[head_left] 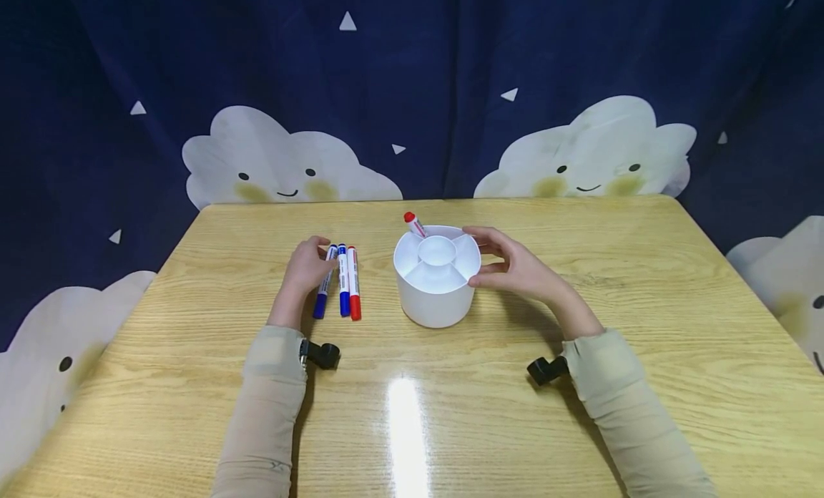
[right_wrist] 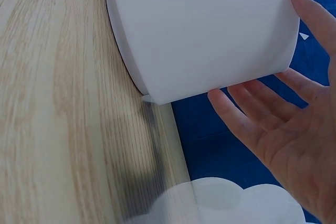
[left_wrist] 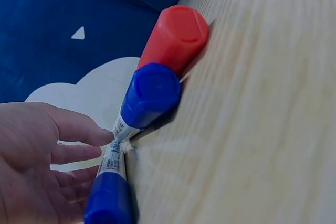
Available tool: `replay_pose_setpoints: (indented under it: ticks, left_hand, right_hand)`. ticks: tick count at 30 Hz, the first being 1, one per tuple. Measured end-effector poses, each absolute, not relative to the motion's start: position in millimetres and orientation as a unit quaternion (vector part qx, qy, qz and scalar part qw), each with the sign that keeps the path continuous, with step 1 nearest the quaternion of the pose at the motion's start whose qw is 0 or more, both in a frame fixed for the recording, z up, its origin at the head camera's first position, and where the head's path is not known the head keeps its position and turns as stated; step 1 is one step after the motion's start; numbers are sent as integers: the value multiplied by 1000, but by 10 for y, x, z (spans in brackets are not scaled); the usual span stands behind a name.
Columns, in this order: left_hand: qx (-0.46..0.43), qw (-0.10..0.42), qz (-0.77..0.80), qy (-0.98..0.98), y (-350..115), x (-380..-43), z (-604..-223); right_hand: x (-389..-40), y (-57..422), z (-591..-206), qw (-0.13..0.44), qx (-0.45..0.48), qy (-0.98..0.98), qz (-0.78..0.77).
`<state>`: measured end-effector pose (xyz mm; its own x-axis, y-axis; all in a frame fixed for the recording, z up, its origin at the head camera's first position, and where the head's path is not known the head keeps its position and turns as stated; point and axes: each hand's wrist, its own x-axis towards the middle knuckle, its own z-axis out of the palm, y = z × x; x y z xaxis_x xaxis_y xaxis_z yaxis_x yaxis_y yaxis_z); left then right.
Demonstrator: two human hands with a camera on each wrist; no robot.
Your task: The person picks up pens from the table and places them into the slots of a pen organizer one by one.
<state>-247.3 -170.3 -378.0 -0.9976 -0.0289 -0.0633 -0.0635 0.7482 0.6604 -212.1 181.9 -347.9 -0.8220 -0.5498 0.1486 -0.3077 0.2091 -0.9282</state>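
Note:
Left of centre in the head view, my left hand (head_left: 310, 264) is at the leftmost of two blue markers (head_left: 320, 305). In the left wrist view its thumb tip meets this marker's white barrel (left_wrist: 113, 157), with the other fingers beside it. The second blue marker (head_left: 344, 287) and a red marker (head_left: 355, 290) lie alongside on the table. My right hand (head_left: 515, 267) holds the right side of a white, round, divided pen holder (head_left: 434, 305), thumb near the front rim and fingers farther back. Another red marker (head_left: 415, 225) stands tilted in its back-left compartment.
The wooden table (head_left: 476, 426) carries everything and ends at a dark blue curtain (head_left: 425, 76) printed with clouds. A black wrist camera (head_left: 322, 355) sits by the left cuff, another black camera (head_left: 547, 370) by the right cuff.

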Motion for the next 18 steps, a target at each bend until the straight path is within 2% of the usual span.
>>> replay_pose_setpoints:
  ticks: [18]
  left_hand:
    - [-42, 28, 368, 928, -1716, -2473, -3780]
  right_hand:
    - [-2124, 1829, -3492, 105, -279, 771, -563]
